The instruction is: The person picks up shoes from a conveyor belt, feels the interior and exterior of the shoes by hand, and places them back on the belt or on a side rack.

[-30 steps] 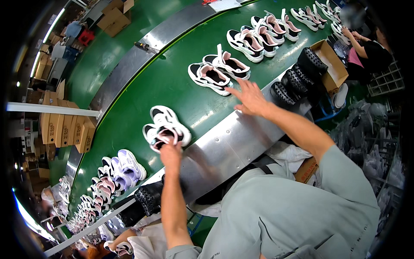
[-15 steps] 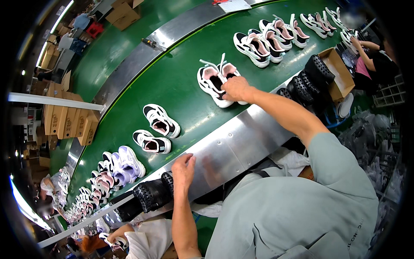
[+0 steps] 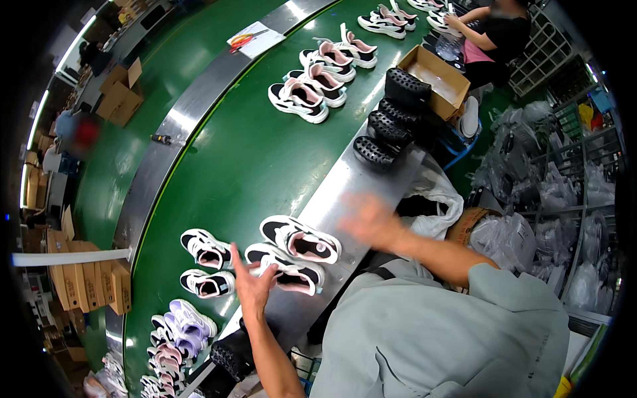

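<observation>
- Left hand [image 3: 252, 284]: fingers apart, thumb near the toe of a shoe; I cannot tell whether they touch.
- Right hand [image 3: 371, 219]: a blur above the metal border [image 3: 345, 182]; its grip cannot be told.
- Pair of white-and-black shoes [image 3: 285, 232] with pink linings: side by side just right of the left hand, toes over the green table [image 3: 265, 169], heels over the metal border. The hand hides part of the nearer toe.
- Second pair [image 3: 199, 245]: beyond the left hand's fingertips, on the green.
- Lavender shoes [image 3: 192, 315]: lower left, beside a crowded row.
- Black dotted footwear [image 3: 388, 126]: lined along the border, standing between the right hand and an open cardboard box [image 3: 434, 79].
- More shoes [image 3: 295, 103]: clustered farther up the table.
- Far rim: white paper [image 3: 262, 43] with red-handled scissors [image 3: 240, 42].
- Upper right: a co-worker [image 3: 494, 36] in black.
</observation>
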The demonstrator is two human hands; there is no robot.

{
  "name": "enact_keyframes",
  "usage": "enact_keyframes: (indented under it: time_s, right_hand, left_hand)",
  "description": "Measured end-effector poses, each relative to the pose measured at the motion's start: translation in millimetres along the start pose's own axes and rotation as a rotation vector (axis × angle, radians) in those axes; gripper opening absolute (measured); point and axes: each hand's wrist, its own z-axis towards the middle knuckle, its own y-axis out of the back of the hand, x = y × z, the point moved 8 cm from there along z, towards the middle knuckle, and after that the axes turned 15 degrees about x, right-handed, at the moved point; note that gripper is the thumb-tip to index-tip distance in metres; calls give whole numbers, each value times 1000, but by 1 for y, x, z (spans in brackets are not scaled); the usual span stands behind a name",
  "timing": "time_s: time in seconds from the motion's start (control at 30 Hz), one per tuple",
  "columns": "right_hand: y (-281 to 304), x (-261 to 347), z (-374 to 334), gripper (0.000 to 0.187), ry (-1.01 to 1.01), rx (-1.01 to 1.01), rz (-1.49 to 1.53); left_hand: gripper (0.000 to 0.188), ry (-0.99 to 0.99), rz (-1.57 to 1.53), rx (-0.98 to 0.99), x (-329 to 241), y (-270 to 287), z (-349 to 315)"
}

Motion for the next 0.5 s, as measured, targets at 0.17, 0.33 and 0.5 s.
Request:
enact_keyframes:
  time_s: [0.17, 0.33, 0.5]
  right_hand:
    - [116, -166, -9, 57, -574, -282, -295]
    - [96, -198, 28, 54, -580, 55, -380]
    - [136, -115, 24, 48, -347, 3, -256]
  left_hand:
    - [82, -198, 761, -226, -72, -29, -3]
    - [32, -65, 805, 37, -31, -83, 38]
    - [18, -202, 437, 17, -11, -88, 51]
